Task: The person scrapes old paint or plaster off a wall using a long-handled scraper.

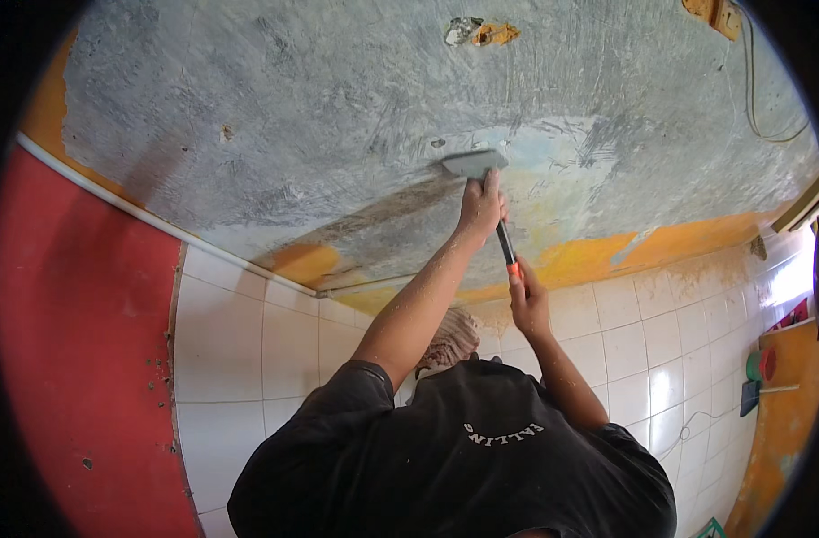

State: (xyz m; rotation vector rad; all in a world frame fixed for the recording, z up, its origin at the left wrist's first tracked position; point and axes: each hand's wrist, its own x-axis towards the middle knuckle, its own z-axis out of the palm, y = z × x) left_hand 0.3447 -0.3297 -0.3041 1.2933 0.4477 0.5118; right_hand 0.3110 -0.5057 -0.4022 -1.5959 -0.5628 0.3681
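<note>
Both my hands grip one long-handled scraper. My left hand (482,207) is wrapped around the upper shaft, close beneath the wide grey scraper blade (477,163), with a finger stretched toward it. Lower down, my right hand (530,306) holds the end of the dark handle (504,242), by its orange-red part. The blade lies against a grey, scratched wall (356,87), just below a small hole. Around the blade the wall shows pale blue, white and yellowish patches. Pale flakes stick to my left forearm.
Orange paint (598,252) borders the grey wall. A white pipe (160,218) runs beside a red surface (93,323). White tiles (625,302) carry brownish dust. Between my arms is a crumpled striped cloth (455,336). A cable (751,101) hangs upper right; a green-and-red container (759,365) is at right.
</note>
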